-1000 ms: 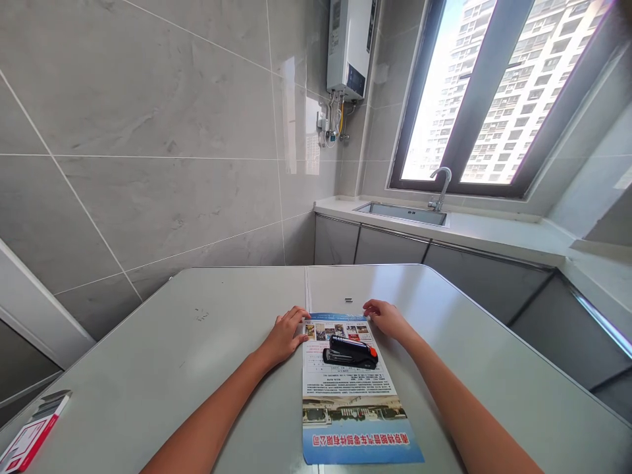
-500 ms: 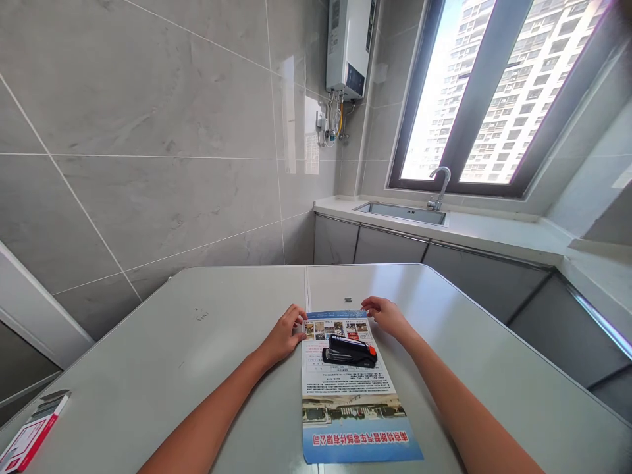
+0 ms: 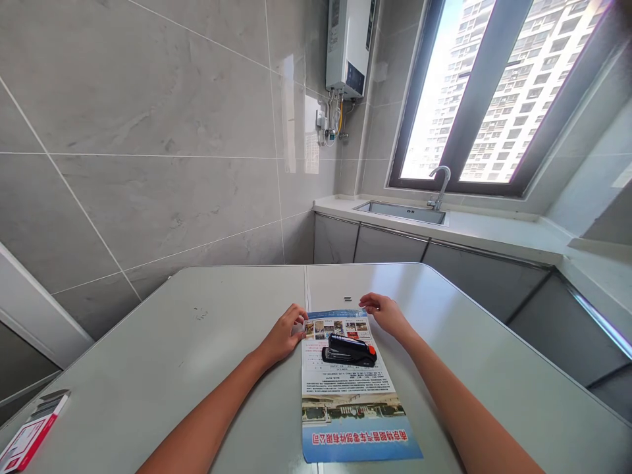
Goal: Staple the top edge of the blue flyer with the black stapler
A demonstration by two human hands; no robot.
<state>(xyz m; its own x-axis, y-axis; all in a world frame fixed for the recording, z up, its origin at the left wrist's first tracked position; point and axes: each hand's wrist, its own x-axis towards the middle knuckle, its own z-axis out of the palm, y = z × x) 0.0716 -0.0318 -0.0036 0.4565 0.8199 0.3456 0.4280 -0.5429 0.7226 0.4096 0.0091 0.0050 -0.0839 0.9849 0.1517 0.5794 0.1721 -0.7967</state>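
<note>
A printed leaflet [image 3: 340, 382], blue at both ends and upside down to me, lies flat on the pale table. Across its upper half rests a black stapler [image 3: 349, 350] with a red part at its right end; neither hand touches it. At the leaflet's upper left edge is my left hand [image 3: 283, 334], its fingers loosely curved and apart. My right hand [image 3: 385, 313] is by the upper right corner, fingers stretched out with nothing in them. Just beyond the leaflet lie two short strips of staples [image 3: 348, 299], close to my right fingertips.
Small loose bits like staples [image 3: 200, 313] lie on the table's left side. A red and white package [image 3: 33, 431] is at the lower left edge. Behind the table [image 3: 237, 289] stand a counter with a sink [image 3: 402, 212] and a tiled wall.
My right hand has shifted very slightly up and left toward the staple strips. The left hand, leaflet and stapler look unmoved.
</note>
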